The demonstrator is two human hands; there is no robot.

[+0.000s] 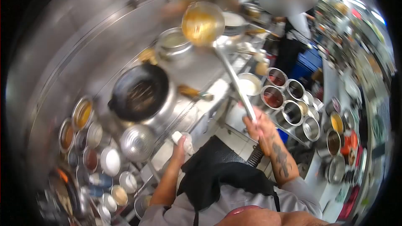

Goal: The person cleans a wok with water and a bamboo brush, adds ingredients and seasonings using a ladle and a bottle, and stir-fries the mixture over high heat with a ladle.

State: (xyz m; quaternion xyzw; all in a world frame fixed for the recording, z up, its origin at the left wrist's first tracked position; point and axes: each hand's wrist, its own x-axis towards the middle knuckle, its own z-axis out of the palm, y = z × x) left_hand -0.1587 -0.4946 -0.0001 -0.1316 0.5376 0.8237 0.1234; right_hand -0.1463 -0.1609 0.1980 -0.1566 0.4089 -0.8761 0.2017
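Note:
My right hand [260,127] grips the long metal handle of a large round ladle [230,69]. Its bowl is raised over the far part of the stove, blurred by motion, with something amber-yellow in it. My left hand [179,152] is closed around a folded white cloth [187,143], low in front of the stove edge. Beyond that hand, a black wok [162,84] sits on the range with dark food [141,95] at its bottom. Its brown handle [190,91] points right. A perforated metal strainer [137,143] lies between the wok and my left hand.
A metal pot [175,50] stands behind the wok. Several containers of sauces and seasonings crowd the left, including a bowl of white powder [110,161]. Steel canisters [274,97] stand at right. Farther back is another person [295,29] near blue crates [307,62].

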